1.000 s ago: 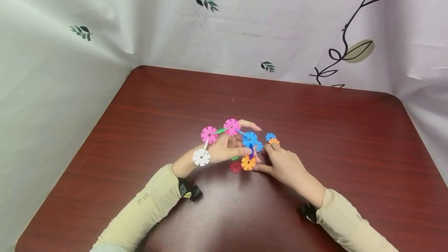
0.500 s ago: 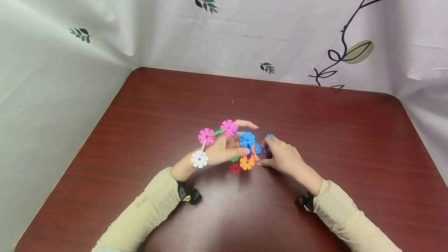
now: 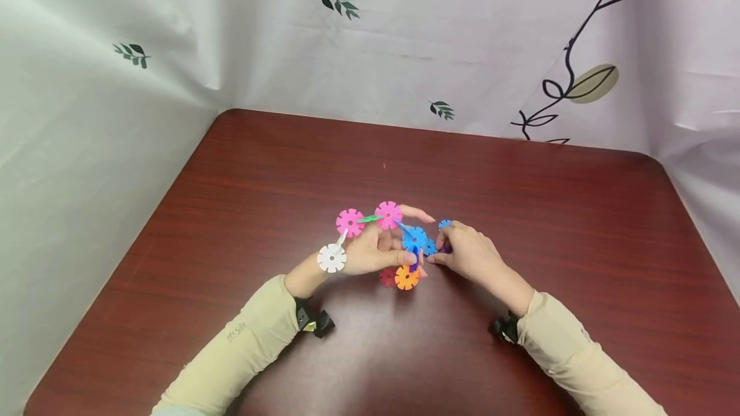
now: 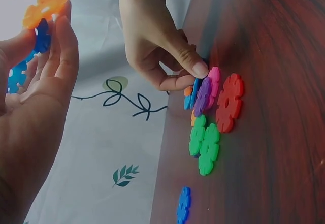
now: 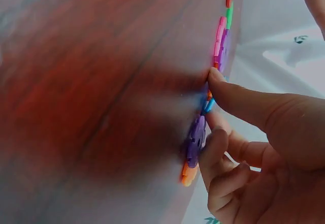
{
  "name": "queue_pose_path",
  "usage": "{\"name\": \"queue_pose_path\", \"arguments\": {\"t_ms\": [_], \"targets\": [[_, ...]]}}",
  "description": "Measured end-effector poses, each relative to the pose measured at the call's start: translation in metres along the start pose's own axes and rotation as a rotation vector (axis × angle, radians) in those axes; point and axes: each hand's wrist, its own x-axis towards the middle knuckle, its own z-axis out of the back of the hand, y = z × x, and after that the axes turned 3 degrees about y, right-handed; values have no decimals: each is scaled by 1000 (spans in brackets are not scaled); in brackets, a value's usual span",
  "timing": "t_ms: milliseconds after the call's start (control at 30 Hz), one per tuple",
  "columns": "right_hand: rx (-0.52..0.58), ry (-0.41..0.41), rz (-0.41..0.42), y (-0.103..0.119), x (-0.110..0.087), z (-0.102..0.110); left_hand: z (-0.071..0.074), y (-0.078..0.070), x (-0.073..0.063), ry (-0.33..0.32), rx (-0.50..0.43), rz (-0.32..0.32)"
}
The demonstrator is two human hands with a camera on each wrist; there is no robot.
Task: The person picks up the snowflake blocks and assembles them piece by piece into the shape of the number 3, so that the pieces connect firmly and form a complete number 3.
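Note:
My left hand (image 3: pixel 370 252) pinches a chain of notched plastic snowflake discs between thumb and fingers, raised above the table. Along it come a white disc (image 3: pixel 332 258), a pink disc (image 3: pixel 349 222), a second pink disc (image 3: pixel 388 215), a light blue disc (image 3: pixel 414 239) and, at the lower end, an orange disc (image 3: pixel 407 277). Low over loose discs, my right hand (image 3: pixel 474 255) has thumb and forefinger on a blue snowflake disc (image 4: pixel 195 93), partly hidden by the fingertips. Beside it lie a purple disc (image 4: pixel 203 97) and a pink disc (image 4: pixel 215 79).
A red disc (image 4: pixel 230 103), green discs (image 4: pixel 208 150) and a separate blue disc (image 4: pixel 183 204) lie on the brown table (image 3: pixel 289 165). Another blue disc (image 3: pixel 444 225) is just beyond my right fingers. A white cloth with leaf prints (image 3: pixel 405 50) hangs behind the table.
My right fingers have shifted among the loose discs and drawn together. An orange disc seen beyond them earlier is now covered. The left hand's chain has tilted slightly.

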Motion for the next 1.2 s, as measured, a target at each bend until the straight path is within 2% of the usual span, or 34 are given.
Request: {"name": "queue_pose_path", "arguments": {"t_ms": [300,367,500,567,800,1067,1200], "targets": [[13,-52,9,-2,1,1,2,-2,-1,0,-25,12],[18,-59,10,-1,1,0,3,-2,-3,-9,-28,48],[23,-64,-21,2,3,2,5,-5,-7,-81,37,168],[10,-58,-44,4,3,2,5,-5,-8,-98,76,189],[-44,-41,-94,8,5,4,4,-4,-7,-86,92,85],[-119,-11,-27,15,7,7,3,-4,-10,-66,84,139],[-152,29,-38,18,8,10,1,-5,-10,-34,69,133]]}}
